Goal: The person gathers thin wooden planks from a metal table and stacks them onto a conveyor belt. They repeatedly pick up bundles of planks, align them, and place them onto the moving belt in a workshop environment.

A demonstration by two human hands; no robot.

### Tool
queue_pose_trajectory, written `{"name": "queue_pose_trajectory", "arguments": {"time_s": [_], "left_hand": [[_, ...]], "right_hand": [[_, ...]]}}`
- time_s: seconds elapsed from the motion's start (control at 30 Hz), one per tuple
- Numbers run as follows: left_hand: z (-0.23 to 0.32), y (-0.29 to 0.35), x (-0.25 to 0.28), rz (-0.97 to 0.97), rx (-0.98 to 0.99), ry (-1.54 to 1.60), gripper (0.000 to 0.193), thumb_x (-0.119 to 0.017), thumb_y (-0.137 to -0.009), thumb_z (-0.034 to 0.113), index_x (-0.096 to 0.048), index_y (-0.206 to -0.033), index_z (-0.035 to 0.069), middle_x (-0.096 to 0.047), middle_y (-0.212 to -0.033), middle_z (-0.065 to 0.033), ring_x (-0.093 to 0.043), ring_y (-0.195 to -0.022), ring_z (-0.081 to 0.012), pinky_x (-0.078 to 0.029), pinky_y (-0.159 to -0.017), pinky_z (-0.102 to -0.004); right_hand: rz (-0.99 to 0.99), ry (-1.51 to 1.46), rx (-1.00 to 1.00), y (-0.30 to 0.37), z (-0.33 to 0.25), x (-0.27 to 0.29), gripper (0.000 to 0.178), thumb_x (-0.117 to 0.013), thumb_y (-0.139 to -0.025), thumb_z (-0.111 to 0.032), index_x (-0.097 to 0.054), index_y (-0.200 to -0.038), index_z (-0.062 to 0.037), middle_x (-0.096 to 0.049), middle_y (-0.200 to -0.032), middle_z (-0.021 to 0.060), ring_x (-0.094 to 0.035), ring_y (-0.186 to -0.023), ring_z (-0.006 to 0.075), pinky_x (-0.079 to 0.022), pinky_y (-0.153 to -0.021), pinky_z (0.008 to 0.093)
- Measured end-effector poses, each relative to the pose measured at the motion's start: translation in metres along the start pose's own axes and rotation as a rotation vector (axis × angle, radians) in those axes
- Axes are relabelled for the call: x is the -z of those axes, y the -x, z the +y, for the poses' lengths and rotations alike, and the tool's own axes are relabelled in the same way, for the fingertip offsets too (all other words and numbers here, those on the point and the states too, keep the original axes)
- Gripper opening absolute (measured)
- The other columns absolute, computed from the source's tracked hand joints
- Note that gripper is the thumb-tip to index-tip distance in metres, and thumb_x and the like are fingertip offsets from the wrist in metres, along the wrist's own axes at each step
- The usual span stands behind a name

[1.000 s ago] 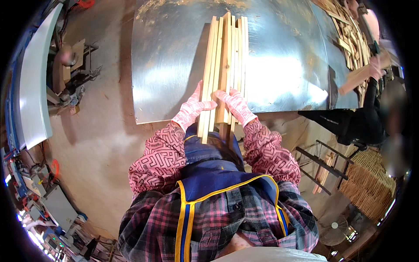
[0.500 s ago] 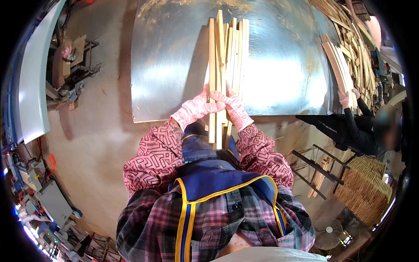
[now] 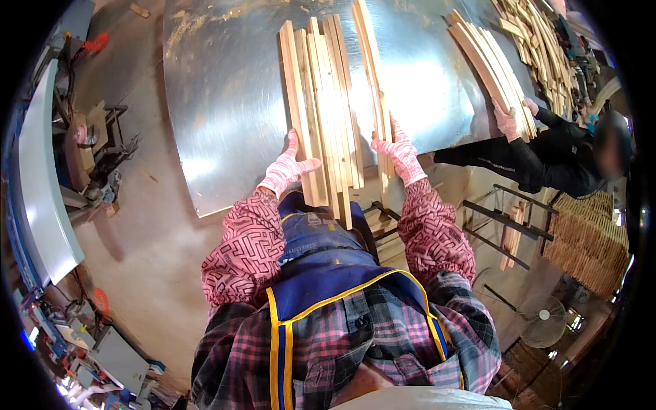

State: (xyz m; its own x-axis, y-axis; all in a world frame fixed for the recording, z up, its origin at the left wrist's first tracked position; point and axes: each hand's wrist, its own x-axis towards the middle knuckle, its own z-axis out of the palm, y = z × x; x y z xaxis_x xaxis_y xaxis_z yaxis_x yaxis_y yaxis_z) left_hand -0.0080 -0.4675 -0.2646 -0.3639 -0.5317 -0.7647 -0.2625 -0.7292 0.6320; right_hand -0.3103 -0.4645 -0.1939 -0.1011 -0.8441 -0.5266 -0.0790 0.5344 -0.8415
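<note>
My left hand (image 3: 290, 165), in a pink-and-white knit glove, grips the near left side of a bundle of pale wooden strips (image 3: 326, 109). Its thumb lies over the leftmost strip and its fingers run along the outer side. The bundle rests lengthwise on a metal-topped table (image 3: 232, 102), its near ends jutting past the edge toward me. To the right, my gloved right hand (image 3: 400, 154) is closed around a separate narrow wooden strip (image 3: 371, 58), possibly two together, held apart from the bundle. The far fingers of the right hand are partly hidden.
At the right, another person in black (image 3: 547, 147) holds a second bundle of strips (image 3: 493, 72) on the table. Beyond it lies a loose heap of strips (image 3: 540, 51). A black metal frame (image 3: 509, 217), stacked wood (image 3: 591, 236) and a fan (image 3: 543, 315) stand at the lower right.
My hands, close together before, have parted. The right one has moved right with a strip away from the bundle. The other person's bundle now lies further onto the table, and my view has shifted.
</note>
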Motion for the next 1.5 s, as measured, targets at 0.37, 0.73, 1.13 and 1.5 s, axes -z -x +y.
{"name": "queue_pose_trajectory", "arguments": {"time_s": [0.37, 0.73, 1.13, 1.5], "left_hand": [[-0.025, -0.017, -0.026, 0.370, -0.127, -0.357, 0.123, -0.083, -0.079, 0.039, 0.006, -0.161, 0.018, -0.039, -0.153, -0.0278, -0.049, -0.134, -0.0368, -0.038, -0.112, -0.0369], [0.008, -0.009, -0.045, 0.435, 0.109, -0.398, 0.123, -0.080, -0.080, 0.033, 0.013, -0.159, 0.020, -0.048, -0.142, -0.0326, -0.056, -0.125, -0.0391, -0.043, -0.108, -0.0393], [-0.041, -0.042, -0.008, 0.044, -0.172, 0.195, 0.089, -0.074, -0.083, 0.019, -0.026, -0.158, 0.014, -0.066, -0.105, -0.0060, -0.064, -0.077, -0.0199, -0.053, -0.065, -0.0309], [0.082, 0.017, -0.128, 0.027, -0.261, -0.339, 0.117, -0.082, -0.079, 0.038, -0.006, -0.157, -0.003, -0.025, -0.158, -0.0306, -0.026, -0.148, -0.0379, -0.029, -0.120, -0.0406]], "right_hand": [[-0.037, 0.802, -0.092, -0.051, 0.021, -0.026, 0.107, -0.077, -0.074, -0.060, -0.035, -0.150, 0.0034, -0.045, -0.147, 0.0277, -0.043, -0.139, 0.0385, -0.034, -0.116, 0.0421], [-0.100, 0.229, -0.120, -0.051, 0.019, 0.002, 0.063, -0.081, -0.078, -0.038, -0.062, -0.126, -0.0012, -0.069, -0.105, 0.0153, -0.064, -0.097, 0.0249, -0.052, -0.087, 0.0370], [-0.093, -0.676, -0.202, -0.005, 0.018, 0.048, 0.037, -0.074, -0.083, -0.028, -0.067, -0.108, -0.0019, -0.071, -0.089, 0.0105, -0.069, -0.073, 0.0207, -0.059, -0.071, 0.0334], [0.272, 0.351, 0.105, 0.016, -0.018, -0.007, 0.056, -0.076, -0.082, -0.050, -0.071, -0.110, -0.0016, -0.072, -0.087, 0.0155, -0.067, -0.081, 0.0241, -0.053, -0.077, 0.0347]]}}
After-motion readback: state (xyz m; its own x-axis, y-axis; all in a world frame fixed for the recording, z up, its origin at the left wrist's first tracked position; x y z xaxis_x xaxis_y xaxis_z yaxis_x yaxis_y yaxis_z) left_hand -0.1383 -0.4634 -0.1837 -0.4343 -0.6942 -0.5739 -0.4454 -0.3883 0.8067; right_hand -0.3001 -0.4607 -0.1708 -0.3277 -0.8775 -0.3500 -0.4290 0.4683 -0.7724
